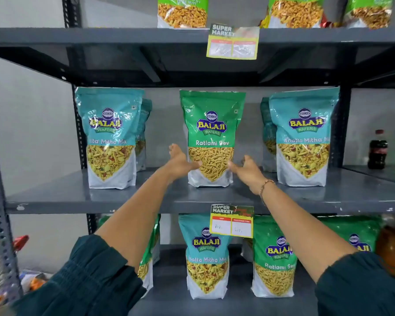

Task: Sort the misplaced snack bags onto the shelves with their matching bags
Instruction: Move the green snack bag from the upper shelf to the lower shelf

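My left hand and right hand flank the lower half of the green Ratlami Sev bag, which stands upright at the centre of the middle shelf. Both hands are spread wide, palms turned inward. The fingertips lie at the bag's side edges, but no closed grip is visible; whether they press the film, I cannot tell.

This bag is misplaced: teal Khatta Mitha Mix bags stand on either side of it. On the lower shelf, a second Ratlami Sev bag stands beside a misplaced teal bag.

Hazards, as I judge them:
- The film looks glossy. A light squeeze low on the pouch may let it slip or tip forward off the shelf edge.
- A hard squeeze may crush the brittle contents.
- My forearms pass near the price tag; lowering the bag carelessly may snag it.
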Available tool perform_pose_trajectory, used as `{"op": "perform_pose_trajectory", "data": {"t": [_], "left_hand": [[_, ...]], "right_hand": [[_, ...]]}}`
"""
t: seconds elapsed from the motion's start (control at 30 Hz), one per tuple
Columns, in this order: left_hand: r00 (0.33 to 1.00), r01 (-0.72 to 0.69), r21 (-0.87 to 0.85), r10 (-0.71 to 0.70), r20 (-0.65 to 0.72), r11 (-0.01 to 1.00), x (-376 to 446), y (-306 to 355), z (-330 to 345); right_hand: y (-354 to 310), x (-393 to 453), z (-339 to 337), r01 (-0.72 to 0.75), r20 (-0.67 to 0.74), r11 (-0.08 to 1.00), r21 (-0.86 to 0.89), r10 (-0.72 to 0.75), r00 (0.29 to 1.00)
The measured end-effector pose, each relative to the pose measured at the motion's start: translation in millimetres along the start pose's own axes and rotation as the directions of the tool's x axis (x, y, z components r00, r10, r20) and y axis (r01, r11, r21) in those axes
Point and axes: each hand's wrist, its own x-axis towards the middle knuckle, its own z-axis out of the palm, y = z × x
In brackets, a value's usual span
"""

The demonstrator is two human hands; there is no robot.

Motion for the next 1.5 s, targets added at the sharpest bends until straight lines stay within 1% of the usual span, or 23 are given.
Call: {"op": "perform_pose_trajectory", "data": {"t": [0.03,0.1,0.13,0.17,0.23,0.37,0.53,0.73,0.87,1.03,1.17,1.23,1.37,1.5], "left_hand": [[1.0,0.006,-0.023,-0.006,0.011,1.0,4,2,3],[0.998,0.022,-0.136,-0.014,0.058,0.99,17,0,6],[0.997,-0.006,-0.206,0.022,0.076,0.978,21,0,8],[0.997,-0.027,-0.221,0.044,0.071,0.975,25,-2,10],[0.996,-0.069,-0.213,0.079,0.039,0.975,27,-6,15],[0.994,-0.077,-0.181,0.061,-0.09,0.98,19,-9,13],[0.989,-0.117,-0.145,0.102,-0.107,0.983,-30,-2,-1],[0.969,-0.226,-0.107,0.212,-0.129,0.968,-111,14,-23],[0.953,-0.274,-0.028,0.267,-0.145,0.961,-158,17,-32],[0.964,-0.246,-0.031,0.242,-0.112,0.969,-204,-6,-31],[0.974,-0.189,-0.018,0.186,-0.132,0.982,-231,-44,-16],[0.981,-0.133,-0.022,0.129,-0.144,0.991,-240,-67,-5],[0.99,-0.03,-0.024,0.027,-0.139,0.999,-250,-112,17],[0.992,0.094,0.064,-0.087,-0.095,0.994,-252,-153,37]], "right_hand": [[1,3,0,-0.004,0.034,0.999,0.041,0.003,0.999],[6,14,-2,0.001,0.125,0.992,0.122,-0.016,0.992],[6,17,-2,0.025,0.16,0.987,0.16,-0.051,0.986],[8,20,-1,0.044,0.177,0.982,0.184,-0.077,0.981],[10,20,0,0.096,0.171,0.976,0.196,-0.131,0.976],[5,8,-3,0.14,0.104,0.969,0.202,-0.164,0.981],[-12,-37,-8,0.153,0.105,0.958,0.242,-0.183,0.978],[-36,-107,-16,0.203,0.05,0.944,0.259,-0.223,0.974],[-52,-150,-22,0.203,0.055,0.937,0.284,-0.228,0.972],[-40,-198,-12,0.211,0.054,0.941,0.265,-0.233,0.971],[-5,-230,12,0.253,0.052,0.943,0.218,-0.27,0.961],[16,-240,25,0.259,0.051,0.949,0.178,-0.272,0.961],[61,-252,51,0.191,0.084,0.972,0.139,-0.204,0.975],[105,-254,76,0.107,0.155,0.984,0.143,-0.129,0.98]]}}
